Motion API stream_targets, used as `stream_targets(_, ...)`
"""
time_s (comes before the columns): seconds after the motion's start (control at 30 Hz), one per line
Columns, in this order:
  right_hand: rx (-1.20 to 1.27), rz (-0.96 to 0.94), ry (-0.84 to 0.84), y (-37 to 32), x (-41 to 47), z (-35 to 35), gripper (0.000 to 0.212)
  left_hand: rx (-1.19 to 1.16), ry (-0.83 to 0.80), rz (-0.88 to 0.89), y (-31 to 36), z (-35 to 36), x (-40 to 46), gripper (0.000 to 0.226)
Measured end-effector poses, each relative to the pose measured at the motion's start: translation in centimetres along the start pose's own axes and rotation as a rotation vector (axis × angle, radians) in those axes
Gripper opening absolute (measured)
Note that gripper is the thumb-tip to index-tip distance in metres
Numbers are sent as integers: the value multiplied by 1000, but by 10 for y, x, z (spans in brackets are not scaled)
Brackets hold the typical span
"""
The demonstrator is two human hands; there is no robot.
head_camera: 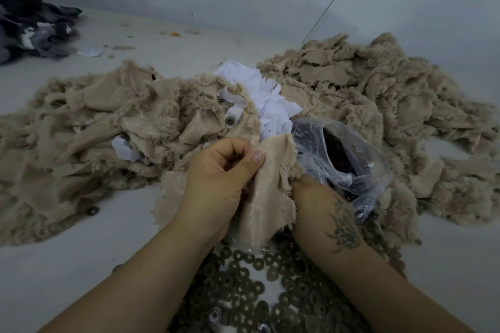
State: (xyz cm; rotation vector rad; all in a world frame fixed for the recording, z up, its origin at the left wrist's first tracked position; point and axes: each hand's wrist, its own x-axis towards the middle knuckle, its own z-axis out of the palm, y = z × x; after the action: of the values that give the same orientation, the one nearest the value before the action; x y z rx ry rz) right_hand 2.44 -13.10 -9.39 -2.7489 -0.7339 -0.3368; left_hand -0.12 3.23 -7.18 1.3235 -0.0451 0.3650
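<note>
Nearest to where I stand, a spread of flat brown rings [243, 292] lies on the bench [67, 265] between the person's forearms. Just past them the cloth [270, 197], a beige scrap with its smooth backing up and fuzzy pile at the edges, is held above the bench in both hands.

The left grip [216, 178] is clamped on the cloth, its thumb pressed over the upper edge against curled fingers. The right grip [316, 197] goes in under the cloth's right edge. Its fingers are buried in the fuzz, so I cannot tell whether they are closed on the cloth or only propping it.

To my eye the scrap is being spread and felt over, perhaps to fit a ring. To do that well, I'd pinch close to the edge and draw the backing taut between the hands. I'd also hold it clear of the bag [338, 154], whose loose film could catch.

That clear bag lies just right of the cloth, touching it, with small dark bits inside. Behind it sit white scraps [267, 94] and a beige piece bearing a round stud [230, 121]. Beige heaps [378, 89] spread to either side, and a dark pile [27, 16] rests far left by the wall.
</note>
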Motion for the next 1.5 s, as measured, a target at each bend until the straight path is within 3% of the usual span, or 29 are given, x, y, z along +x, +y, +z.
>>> stream_targets(0.17,-8,72,-88,4,9,-4,23,-28,-10,6,2,2,-1,8)
stream_targets(0.27,-86,90,-292,5,19,-2,26,-17,-17,-1,2,3,-2,9)
stream_targets(0.43,-57,101,-186,7,10,2,21,-11,-2,-15,1,4,-1,12)
stream_targets(0.57,-109,51,-317,8,15,4,36,-12,0,-17,1,4,-1,12)
stream_targets(0.93,8,25,-78,9,8,-2,30,-26,-6,0,5,4,-2,7)
stream_targets(1.07,265,86,56,9,12,-11,18,-24,-7,-2,4,4,-3,6)
stream_targets(1.17,710,168,66,5,9,-24,28,-23,-18,-4,3,5,-3,6)
stream_targets(1.3,1364,337,-52,2,8,-30,16,-19,-40,4,1,6,-3,7)
stream_targets(1.4,1841,428,-243,0,8,-32,26,-14,-60,-16,-1,6,-3,13)
stream_targets(1.5,2096,380,-467,0,5,-34,29,-11,-62,-43,-2,7,-4,11)
